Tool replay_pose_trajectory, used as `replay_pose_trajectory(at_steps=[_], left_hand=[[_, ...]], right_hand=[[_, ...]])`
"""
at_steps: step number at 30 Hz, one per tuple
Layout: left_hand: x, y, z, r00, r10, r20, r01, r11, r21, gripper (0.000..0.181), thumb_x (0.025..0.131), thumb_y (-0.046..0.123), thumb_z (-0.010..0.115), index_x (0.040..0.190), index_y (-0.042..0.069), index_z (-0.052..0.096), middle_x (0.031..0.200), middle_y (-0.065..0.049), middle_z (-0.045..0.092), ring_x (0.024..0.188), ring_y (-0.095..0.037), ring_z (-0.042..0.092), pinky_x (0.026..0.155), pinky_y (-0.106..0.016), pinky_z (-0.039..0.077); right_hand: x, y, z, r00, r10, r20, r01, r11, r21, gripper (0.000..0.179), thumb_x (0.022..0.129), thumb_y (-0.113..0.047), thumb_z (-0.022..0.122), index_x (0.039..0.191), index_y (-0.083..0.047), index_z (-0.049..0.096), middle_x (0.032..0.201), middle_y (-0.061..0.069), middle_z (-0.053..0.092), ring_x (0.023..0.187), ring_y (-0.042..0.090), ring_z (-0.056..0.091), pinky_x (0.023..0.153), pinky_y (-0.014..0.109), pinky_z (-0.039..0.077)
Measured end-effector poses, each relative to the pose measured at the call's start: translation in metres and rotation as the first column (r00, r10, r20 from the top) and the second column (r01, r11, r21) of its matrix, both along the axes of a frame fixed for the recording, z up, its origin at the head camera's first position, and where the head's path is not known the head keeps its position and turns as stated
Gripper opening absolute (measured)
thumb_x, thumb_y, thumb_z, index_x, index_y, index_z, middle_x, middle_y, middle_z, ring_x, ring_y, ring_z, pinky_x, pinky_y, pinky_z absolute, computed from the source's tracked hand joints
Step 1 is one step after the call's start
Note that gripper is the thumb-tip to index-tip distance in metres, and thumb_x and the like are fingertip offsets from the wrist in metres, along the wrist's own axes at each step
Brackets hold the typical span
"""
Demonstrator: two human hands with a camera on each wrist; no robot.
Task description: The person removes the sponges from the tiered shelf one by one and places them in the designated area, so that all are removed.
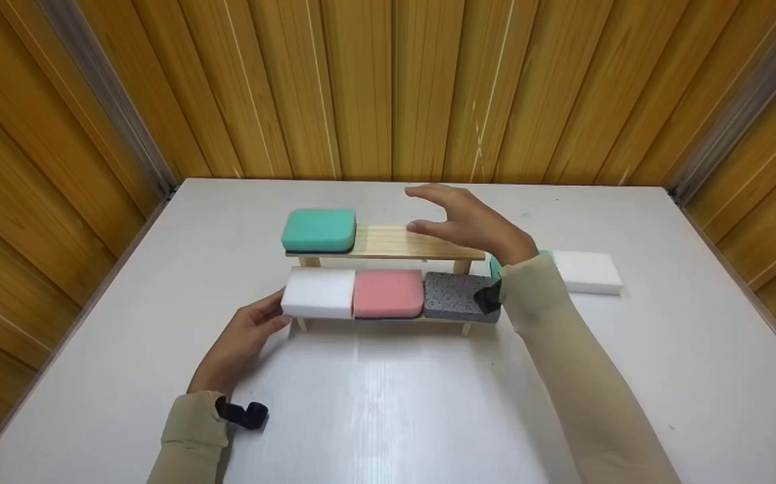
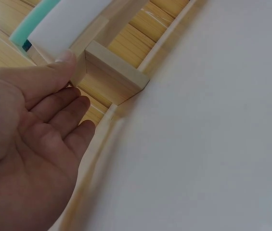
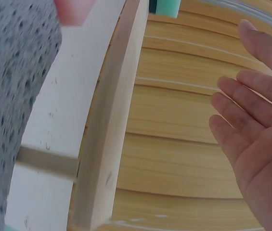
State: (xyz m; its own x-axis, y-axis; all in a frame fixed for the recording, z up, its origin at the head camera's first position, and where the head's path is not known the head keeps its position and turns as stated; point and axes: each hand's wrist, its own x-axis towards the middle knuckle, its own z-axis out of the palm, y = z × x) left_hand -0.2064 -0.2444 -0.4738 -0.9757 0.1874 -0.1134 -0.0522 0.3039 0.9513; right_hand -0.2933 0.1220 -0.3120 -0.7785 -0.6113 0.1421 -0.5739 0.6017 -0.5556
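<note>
A two-tier wooden rack (image 1: 388,242) stands on the white table. Along its lower tier sit a white sponge (image 1: 319,292), a pink sponge (image 1: 388,294) and a grey pitted block (image 1: 449,296). On the left end of the upper tier lies a teal sponge (image 1: 319,230) with a dark underside. My left hand (image 1: 246,336) holds the lower tier's left end, thumb in front by the white sponge and fingers behind. Over the right part of the upper tier hovers my right hand (image 1: 471,218), holding nothing, its fingers spread from the thumb.
To the right of the rack, a second white sponge (image 1: 588,272) lies on the table (image 1: 374,403). Beside it, a teal item (image 1: 494,267) is mostly hidden by my right sleeve. A wood-patterned wall (image 1: 388,87) stands behind the table.
</note>
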Motion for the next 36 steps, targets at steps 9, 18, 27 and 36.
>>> replay_pose_trajectory(at_steps=[9,18,27,36], left_hand=[[0.0,-0.002,0.003,1.0,0.015,-0.011,-0.015,1.0,-0.022,0.058,0.097,0.019,0.058,0.149,0.013,0.035,0.154,-0.007,0.037,0.145,-0.024,0.029,0.119,-0.043,0.025],[0.001,0.003,0.003,1.0,0.008,0.002,-0.008,1.0,0.016,0.057,0.097,0.018,0.058,0.149,0.016,0.036,0.154,-0.003,0.037,0.144,-0.021,0.031,0.119,-0.04,0.026],[-0.001,0.009,0.005,1.0,-0.005,-0.025,0.005,1.0,-0.002,0.057,0.096,0.017,0.058,0.149,0.014,0.036,0.154,-0.005,0.037,0.144,-0.023,0.032,0.119,-0.042,0.026],[0.002,0.009,0.006,1.0,-0.005,-0.03,0.004,1.0,-0.01,0.057,0.096,0.018,0.058,0.149,0.014,0.036,0.154,-0.004,0.037,0.144,-0.023,0.031,0.119,-0.042,0.025]], right_hand=[[-0.004,-0.036,0.0,0.998,0.062,-0.014,-0.062,0.998,0.0,0.066,0.093,-0.036,0.062,0.147,-0.008,0.038,0.153,0.009,0.038,0.143,0.023,0.032,0.118,0.041,0.029],[-0.005,-0.062,0.001,0.998,0.062,-0.006,-0.062,0.998,0.001,0.067,0.092,-0.035,0.064,0.147,-0.007,0.037,0.152,0.009,0.038,0.143,0.023,0.032,0.119,0.039,0.028],[-0.005,-0.075,-0.001,0.998,0.034,0.061,-0.034,0.999,-0.006,0.069,0.092,-0.035,0.065,0.149,-0.01,0.035,0.155,0.007,0.033,0.146,0.023,0.026,0.12,0.039,0.024],[-0.006,-0.088,-0.007,0.993,0.017,0.115,-0.022,0.999,0.044,0.074,0.09,-0.04,0.065,0.151,-0.015,0.032,0.159,0.005,0.025,0.147,0.022,0.02,0.121,0.04,0.023]])
